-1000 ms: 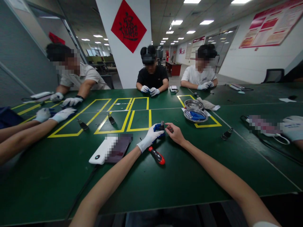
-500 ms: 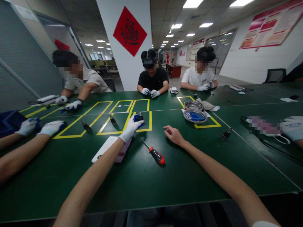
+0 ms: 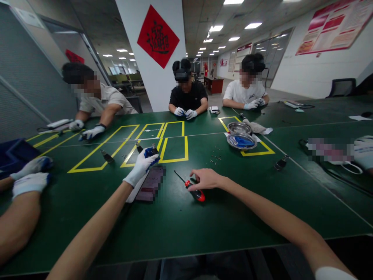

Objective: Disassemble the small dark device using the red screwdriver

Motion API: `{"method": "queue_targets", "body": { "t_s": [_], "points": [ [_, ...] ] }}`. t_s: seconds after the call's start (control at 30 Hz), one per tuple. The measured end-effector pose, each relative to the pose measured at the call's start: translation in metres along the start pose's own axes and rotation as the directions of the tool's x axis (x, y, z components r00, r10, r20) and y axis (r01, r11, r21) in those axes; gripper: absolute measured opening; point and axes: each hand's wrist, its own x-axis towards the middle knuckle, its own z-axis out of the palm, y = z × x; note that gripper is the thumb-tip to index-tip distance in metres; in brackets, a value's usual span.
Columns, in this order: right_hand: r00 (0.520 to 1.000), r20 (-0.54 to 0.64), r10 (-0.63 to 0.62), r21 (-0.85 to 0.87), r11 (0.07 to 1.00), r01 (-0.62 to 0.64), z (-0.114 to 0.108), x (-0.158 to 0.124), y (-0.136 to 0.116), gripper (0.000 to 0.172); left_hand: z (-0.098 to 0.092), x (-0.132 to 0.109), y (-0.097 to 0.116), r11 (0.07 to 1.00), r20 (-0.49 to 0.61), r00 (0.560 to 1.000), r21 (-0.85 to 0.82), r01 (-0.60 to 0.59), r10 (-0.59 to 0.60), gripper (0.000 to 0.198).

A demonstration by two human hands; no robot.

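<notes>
Over the screwdriver (image 3: 199, 195), the bare right hand (image 3: 206, 179) curls, grip unclear; left of it, the gloved left hand (image 3: 142, 166) clasps a metal-tipped cylinder (image 3: 154, 149).

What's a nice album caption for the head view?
Over a green table, gloved left hand holds a dark part, bare right hand at a screwdriver.

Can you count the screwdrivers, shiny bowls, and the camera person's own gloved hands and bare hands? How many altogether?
Screwdriver: 1
Shiny bowls: 2
Gloved left hand: 1
Bare right hand: 1
Total: 5
</notes>
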Motion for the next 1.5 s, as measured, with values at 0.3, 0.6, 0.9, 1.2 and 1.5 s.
{"method": "queue_targets", "body": {
  "t_s": [0.3,0.6,0.9,1.2,1.5],
  "points": [
    [0.948,-0.264,0.177,0.108,0.982,-0.153,-0.039,0.005,0.005,0.022,0.06,-0.06,-0.002,0.994,0.108,0.994,-0.109,0.013,-0.001,0.051],
    [0.927,-0.354,0.123,0.306,0.952,-0.009,-0.1,-0.003,0.025,0.024,0.066,-0.07,-0.004,1.0,0.095,0.995,0.014,-0.005,0.004,0.049],
    [0.94,-0.333,0.078,0.225,0.974,-0.001,-0.095,-0.003,0.009,0.022,0.072,-0.08,-0.009,0.999,0.17,0.984,0.021,-0.048,0.043,0.051],
    [0.934,-0.354,0.053,0.183,0.983,0.014,-0.098,-0.005,0.006,0.024,0.075,-0.082,-0.009,0.995,0.127,0.989,0.063,-0.078,0.069,0.046],
    [0.943,-0.332,-0.017,0.144,0.987,0.069,-0.107,-0.009,0.001,0.023,0.074,-0.086,-0.009,0.971,0.17,0.978,0.186,-0.151,0.12,0.047]
  ]
}}
